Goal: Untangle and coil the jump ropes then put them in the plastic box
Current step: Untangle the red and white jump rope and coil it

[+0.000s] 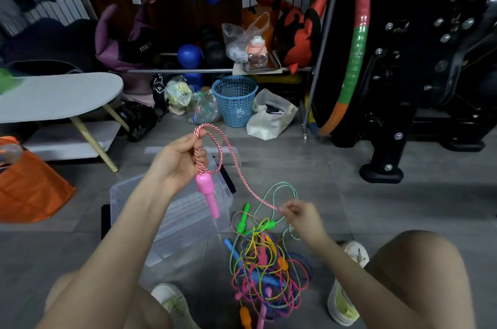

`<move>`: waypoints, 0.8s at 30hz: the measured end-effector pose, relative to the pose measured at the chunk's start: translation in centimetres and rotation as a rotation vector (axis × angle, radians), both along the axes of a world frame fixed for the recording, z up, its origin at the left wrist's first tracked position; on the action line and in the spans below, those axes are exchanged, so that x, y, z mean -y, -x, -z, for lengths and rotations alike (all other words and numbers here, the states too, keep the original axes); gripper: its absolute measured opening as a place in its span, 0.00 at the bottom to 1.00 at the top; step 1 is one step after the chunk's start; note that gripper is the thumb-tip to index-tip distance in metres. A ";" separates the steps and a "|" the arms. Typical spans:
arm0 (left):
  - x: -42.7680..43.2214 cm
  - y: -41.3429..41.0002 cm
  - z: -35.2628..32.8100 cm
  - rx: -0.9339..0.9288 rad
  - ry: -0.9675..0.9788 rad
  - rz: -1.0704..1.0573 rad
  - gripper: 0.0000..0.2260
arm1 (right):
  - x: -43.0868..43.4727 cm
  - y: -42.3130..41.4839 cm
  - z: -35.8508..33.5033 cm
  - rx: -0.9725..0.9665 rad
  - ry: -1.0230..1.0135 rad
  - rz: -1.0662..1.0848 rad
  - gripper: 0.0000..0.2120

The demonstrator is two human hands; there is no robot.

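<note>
Nearest to the camera, two bare knees and two pale shoes, the left shoe [172,301] and the right shoe [347,285], are seen on the grey floor [390,210]. Between the shoes a tangle of jump ropes [269,267] is noted on the floor, with yellow, blue, pink and teal cords knotted together and several handles caught in it. A green handle [243,218] lies at the far edge of the tangle.

Just above that edge the right hand [301,214] is held with its fingers curled, and a pink-and-white rope [236,164] is pinched at the fingertips. The rope is drawn up and leftward through the air to the left hand [177,159], which is raised higher. By this hand the rope is gripped in a small coil of a few loops, fingers closed round it. A pink handle [207,194] hangs down from the coil, free of the floor.

Below the left forearm a clear plastic box [121,186] stands open on the floor, just left of the tangle; no rope is seen in it.

Further off, an orange bag [27,189] is recorded at the left, with a grey board on wooden legs [59,95] behind it. A blue basket [235,100] and a white bag [271,119] stand beyond, and a striped hoop [355,46] leans at the right.
</note>
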State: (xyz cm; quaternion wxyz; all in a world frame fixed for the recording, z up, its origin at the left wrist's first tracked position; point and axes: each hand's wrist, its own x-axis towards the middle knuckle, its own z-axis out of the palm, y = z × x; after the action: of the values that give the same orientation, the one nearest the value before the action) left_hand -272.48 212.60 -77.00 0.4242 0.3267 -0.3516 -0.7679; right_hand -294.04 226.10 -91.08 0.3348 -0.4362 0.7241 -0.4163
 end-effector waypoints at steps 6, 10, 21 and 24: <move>-0.1 0.7 0.2 0.231 0.055 -0.129 0.10 | 3.4 -3.1 -15.9 -0.402 0.428 -0.093 0.06; -0.1 0.8 -0.5 0.195 0.032 -0.133 0.12 | 4.0 -3.8 -26.2 -0.449 0.841 0.036 0.08; -0.8 -0.1 0.1 0.212 0.028 -0.147 0.12 | 3.1 -4.1 -12.4 -1.212 0.107 -0.242 0.15; -0.8 -0.7 0.8 0.268 0.066 -0.161 0.11 | 1.0 -4.9 -9.6 -1.285 -0.045 -0.517 0.11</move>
State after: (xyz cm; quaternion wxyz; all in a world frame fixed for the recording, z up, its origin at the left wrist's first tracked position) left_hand -271.75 213.37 -77.77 0.4441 0.4391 -0.4030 -0.6690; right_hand -289.16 225.06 -81.46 -0.0633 -0.7479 0.6600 0.0328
